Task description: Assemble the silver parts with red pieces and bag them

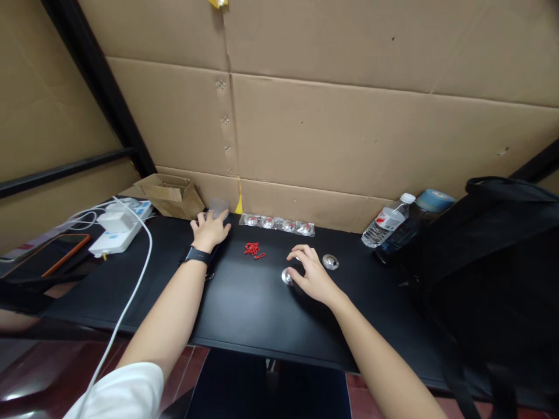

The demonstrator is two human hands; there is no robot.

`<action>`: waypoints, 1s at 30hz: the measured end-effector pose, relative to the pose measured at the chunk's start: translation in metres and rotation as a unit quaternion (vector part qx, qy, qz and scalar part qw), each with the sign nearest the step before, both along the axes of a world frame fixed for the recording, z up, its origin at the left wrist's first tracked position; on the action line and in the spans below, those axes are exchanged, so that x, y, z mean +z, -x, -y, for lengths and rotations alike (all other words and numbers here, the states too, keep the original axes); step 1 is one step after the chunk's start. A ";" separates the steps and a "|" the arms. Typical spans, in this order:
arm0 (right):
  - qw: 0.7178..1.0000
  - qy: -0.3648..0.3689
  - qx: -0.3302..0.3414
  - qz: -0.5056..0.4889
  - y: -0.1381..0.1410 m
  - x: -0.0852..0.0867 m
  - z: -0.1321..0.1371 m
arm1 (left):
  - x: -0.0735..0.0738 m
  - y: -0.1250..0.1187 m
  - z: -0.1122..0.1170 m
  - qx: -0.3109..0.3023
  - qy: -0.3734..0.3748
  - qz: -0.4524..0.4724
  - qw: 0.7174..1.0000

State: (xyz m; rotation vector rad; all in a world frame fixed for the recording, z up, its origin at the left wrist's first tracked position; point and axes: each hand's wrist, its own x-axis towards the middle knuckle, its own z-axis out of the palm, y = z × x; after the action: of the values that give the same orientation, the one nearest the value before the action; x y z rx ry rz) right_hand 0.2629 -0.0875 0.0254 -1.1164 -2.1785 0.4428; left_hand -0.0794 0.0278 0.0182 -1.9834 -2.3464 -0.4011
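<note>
My left hand [208,231], with a dark watch on the wrist, lies at the back of the black table with its fingers spread. Its fingertips reach a clear plastic piece [218,206] by the cardboard wall. My right hand [313,276] hovers low, thumb and fingers curved and apart. A small shiny metal disc [286,277] lies by its thumb tip; I cannot tell whether they touch. Just right of the knuckles rests a second round metal disc [331,262]. Between the hands is a small heap of red cord loops [252,249].
Several discs in clear packets [278,223] line the back wall. A brown paper bag [174,195], white power strip [124,227] and orange-edged phone [56,256] are left. At right stand a water bottle [384,224], a blue-lidded bottle [432,201] and a black backpack [498,279].
</note>
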 end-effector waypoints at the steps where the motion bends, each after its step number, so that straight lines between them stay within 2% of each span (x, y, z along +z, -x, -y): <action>1: 1.000 0.001 0.000 -0.001 0.001 0.000 0.001 | 0.000 -0.002 0.000 -0.001 0.003 0.003 1.000; 4: 1.000 -0.001 0.001 -0.002 0.001 0.001 0.002 | 0.003 -0.007 0.003 0.001 -0.002 0.012 1.000; 7: 1.000 -0.013 0.001 -0.008 -0.001 0.001 0.000 | 0.010 -0.010 0.011 0.033 -0.032 0.014 0.999; 10: 0.999 -0.032 -0.018 -0.026 -0.006 0.003 -0.004 | 0.022 -0.021 0.023 0.053 -0.106 0.011 0.993; 12: 0.998 -0.044 -0.040 -0.036 -0.011 0.005 -0.007 | 0.030 -0.035 0.032 0.036 -0.165 0.008 0.986; 14: 0.996 -0.053 -0.064 -0.041 -0.017 0.007 -0.010 | 0.035 -0.055 0.041 -0.024 -0.193 0.012 0.981; 16: 0.994 -0.056 -0.088 -0.045 -0.023 0.008 -0.014 | 0.035 -0.078 0.048 -0.129 -0.190 0.019 0.973; 19: 0.991 -0.056 -0.112 -0.051 -0.034 0.012 -0.019 | 0.025 -0.107 0.056 -0.293 -0.168 0.017 0.941; 21: 0.989 -0.056 -0.121 -0.060 -0.043 0.014 -0.022 | 0.016 -0.117 0.059 -0.356 -0.147 0.015 0.923; 25: 0.985 -0.051 -0.153 -0.068 -0.066 0.017 -0.031 | 0.006 -0.112 0.055 -0.391 -0.102 0.028 0.914; 30: 0.990 -0.017 -0.141 -0.019 -0.082 0.011 -0.036 | 0.011 -0.088 0.039 -0.373 -0.076 0.043 0.924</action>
State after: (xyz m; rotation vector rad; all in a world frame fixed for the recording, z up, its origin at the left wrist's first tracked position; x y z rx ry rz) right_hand 0.3452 -0.0513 0.0367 -1.3599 -1.9484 0.2970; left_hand 0.0091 -0.0108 0.0287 -2.7433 -1.4294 -0.6729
